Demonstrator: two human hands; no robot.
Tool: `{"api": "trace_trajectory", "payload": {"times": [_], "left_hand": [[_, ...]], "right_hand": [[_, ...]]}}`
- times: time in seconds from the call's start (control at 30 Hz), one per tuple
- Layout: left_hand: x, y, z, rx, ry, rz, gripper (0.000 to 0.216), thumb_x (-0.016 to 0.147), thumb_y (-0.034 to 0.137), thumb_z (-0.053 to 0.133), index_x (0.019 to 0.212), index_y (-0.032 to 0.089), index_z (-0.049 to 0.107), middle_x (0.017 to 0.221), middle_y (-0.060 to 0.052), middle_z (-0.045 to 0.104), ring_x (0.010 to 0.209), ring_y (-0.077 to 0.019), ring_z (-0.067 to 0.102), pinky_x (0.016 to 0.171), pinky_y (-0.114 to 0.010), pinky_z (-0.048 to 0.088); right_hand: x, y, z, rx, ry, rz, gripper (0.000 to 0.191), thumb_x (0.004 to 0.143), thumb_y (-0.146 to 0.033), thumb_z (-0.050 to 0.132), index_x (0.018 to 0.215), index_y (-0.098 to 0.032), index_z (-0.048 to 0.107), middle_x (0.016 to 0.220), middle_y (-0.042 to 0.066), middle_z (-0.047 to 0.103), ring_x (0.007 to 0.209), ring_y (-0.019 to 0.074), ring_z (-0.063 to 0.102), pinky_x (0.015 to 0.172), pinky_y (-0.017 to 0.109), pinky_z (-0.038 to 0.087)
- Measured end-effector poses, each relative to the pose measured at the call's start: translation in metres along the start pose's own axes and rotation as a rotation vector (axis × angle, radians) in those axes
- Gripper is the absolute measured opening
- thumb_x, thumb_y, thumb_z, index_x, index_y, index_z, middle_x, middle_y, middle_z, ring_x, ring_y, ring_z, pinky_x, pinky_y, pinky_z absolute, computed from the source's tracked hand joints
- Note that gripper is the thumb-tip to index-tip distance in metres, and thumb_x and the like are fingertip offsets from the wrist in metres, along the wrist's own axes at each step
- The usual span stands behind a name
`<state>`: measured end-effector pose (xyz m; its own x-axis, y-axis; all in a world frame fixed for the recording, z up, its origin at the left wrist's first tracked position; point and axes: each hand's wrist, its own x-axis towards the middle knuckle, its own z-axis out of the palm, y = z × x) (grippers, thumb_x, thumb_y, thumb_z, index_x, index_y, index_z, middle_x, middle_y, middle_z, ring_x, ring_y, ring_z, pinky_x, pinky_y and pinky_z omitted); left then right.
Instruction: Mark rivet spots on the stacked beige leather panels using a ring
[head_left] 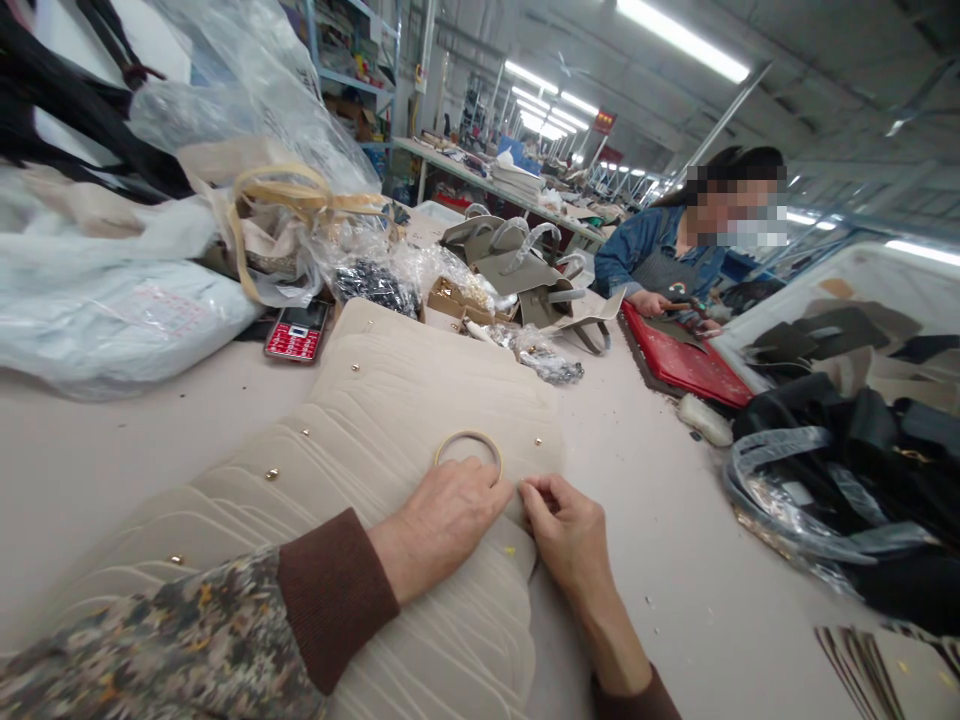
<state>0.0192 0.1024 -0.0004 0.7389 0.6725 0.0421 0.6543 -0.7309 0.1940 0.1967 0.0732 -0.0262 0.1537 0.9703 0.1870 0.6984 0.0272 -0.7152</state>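
A fanned stack of beige panels (390, 390), dotted with small metal studs, lies on the table in front of me. Over its right part, my left hand (454, 505) is closed round a thin yellowish ring that looks like a narrow roll of tape (469, 436). Its lower part is hidden behind my fingers. Just right of it, at the stack's right edge, my right hand (566, 525) is closed with thumb and forefinger pinched together. Whatever sits between those fingertips is too small to make out. The two hands nearly touch.
A red keypad phone (296, 332) and plastic-wrapped bundles (120, 310) lie left. Behind the stack are bagged metal parts (375, 285) and grey bag pieces (517, 260). Across the table a person (660, 250) works over a red board (679, 360). Black bags (847, 470) are piled right.
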Motion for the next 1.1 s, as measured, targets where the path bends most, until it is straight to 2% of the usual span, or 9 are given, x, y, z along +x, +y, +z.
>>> {"api": "trace_trajectory", "payload": {"times": [0.17, 0.27, 0.37, 0.43, 0.5, 0.67, 0.8, 0.9, 1.1], "left_hand": [[-0.001, -0.001, 0.002, -0.001, 0.016, 0.019, 0.015, 0.094, 0.009, 0.043, 0.097, 0.017, 0.056, 0.09, -0.006, 0.061, 0.082, -0.0235, 0.057, 0.071, -0.037, 0.048], [0.0, 0.0, -0.001, 0.005, -0.01, 0.036, 0.015, 0.092, 0.008, 0.044, 0.095, 0.016, 0.056, 0.091, -0.006, 0.062, 0.084, -0.0241, 0.056, 0.072, -0.037, 0.048], [0.0, -0.001, -0.003, 0.006, -0.019, 0.021, 0.015, 0.092, 0.008, 0.043, 0.093, 0.016, 0.056, 0.093, -0.007, 0.062, 0.086, -0.0244, 0.055, 0.073, -0.037, 0.048], [0.0, -0.002, -0.002, 0.0, -0.004, 0.02, 0.015, 0.091, 0.008, 0.043, 0.093, 0.016, 0.056, 0.093, -0.007, 0.062, 0.087, -0.0251, 0.055, 0.073, -0.037, 0.048], [0.0, -0.004, -0.001, -0.008, 0.019, 0.028, 0.015, 0.091, 0.008, 0.043, 0.093, 0.016, 0.056, 0.094, -0.007, 0.061, 0.087, -0.0251, 0.055, 0.074, -0.038, 0.048], [-0.001, -0.008, 0.003, -0.028, 0.093, 0.057, 0.014, 0.09, 0.008, 0.045, 0.092, 0.017, 0.055, 0.093, -0.007, 0.06, 0.085, -0.0239, 0.053, 0.077, -0.038, 0.046], [-0.003, -0.01, 0.003, -0.042, 0.144, 0.074, 0.015, 0.089, 0.006, 0.045, 0.09, 0.017, 0.054, 0.092, -0.006, 0.059, 0.083, -0.0232, 0.052, 0.074, -0.037, 0.044], [-0.004, -0.011, 0.001, -0.075, 0.163, 0.074, 0.015, 0.091, 0.006, 0.043, 0.09, 0.017, 0.054, 0.091, -0.005, 0.059, 0.082, -0.0218, 0.051, 0.073, -0.036, 0.043], [-0.001, -0.017, 0.002, -0.102, 0.195, 0.056, 0.012, 0.094, 0.011, 0.044, 0.092, 0.017, 0.054, 0.092, -0.004, 0.059, 0.083, -0.0204, 0.052, 0.075, -0.034, 0.042]], "right_hand": [[0.009, -0.001, 0.006, -0.095, 0.029, -0.051, 0.023, 0.083, -0.031, 0.055, 0.07, -0.019, 0.069, 0.066, 0.003, 0.072, 0.059, 0.0163, 0.066, 0.059, 0.025, 0.047], [0.011, 0.0, 0.008, -0.067, 0.031, 0.039, 0.018, 0.081, -0.033, 0.058, 0.08, -0.019, 0.069, 0.062, 0.002, 0.07, 0.053, 0.0171, 0.065, 0.057, 0.026, 0.049], [0.006, 0.004, 0.006, 0.092, 0.048, 0.18, 0.028, 0.082, -0.039, 0.06, 0.1, -0.018, 0.062, 0.057, -0.002, 0.067, 0.044, 0.0168, 0.062, 0.049, 0.027, 0.05], [-0.001, 0.007, 0.004, 0.212, 0.034, 0.228, 0.028, 0.085, -0.043, 0.058, 0.098, -0.018, 0.061, 0.057, -0.002, 0.067, 0.046, 0.017, 0.063, 0.047, 0.026, 0.051], [-0.007, 0.01, 0.002, 0.223, 0.017, 0.184, 0.026, 0.086, -0.043, 0.056, 0.091, -0.019, 0.065, 0.06, 0.0, 0.068, 0.05, 0.0172, 0.065, 0.049, 0.026, 0.052], [-0.007, 0.01, 0.007, -0.078, 0.085, -0.101, 0.024, 0.088, -0.033, 0.055, 0.081, -0.019, 0.073, 0.072, 0.005, 0.072, 0.063, 0.018, 0.066, 0.064, 0.029, 0.05], [0.002, 0.005, 0.011, -0.181, 0.091, -0.197, 0.025, 0.089, -0.027, 0.051, 0.079, -0.017, 0.072, 0.075, 0.006, 0.072, 0.069, 0.0185, 0.065, 0.069, 0.029, 0.047], [0.003, 0.0, 0.003, -0.177, 0.004, -0.165, 0.022, 0.088, -0.025, 0.053, 0.08, -0.017, 0.072, 0.074, 0.004, 0.071, 0.068, 0.0171, 0.064, 0.067, 0.027, 0.045], [-0.003, -0.003, -0.023, -0.082, -0.41, 0.0, 0.034, 0.088, -0.034, 0.055, 0.064, -0.015, 0.071, 0.058, -0.002, 0.065, 0.055, 0.0133, 0.057, 0.05, 0.022, 0.036]]}}
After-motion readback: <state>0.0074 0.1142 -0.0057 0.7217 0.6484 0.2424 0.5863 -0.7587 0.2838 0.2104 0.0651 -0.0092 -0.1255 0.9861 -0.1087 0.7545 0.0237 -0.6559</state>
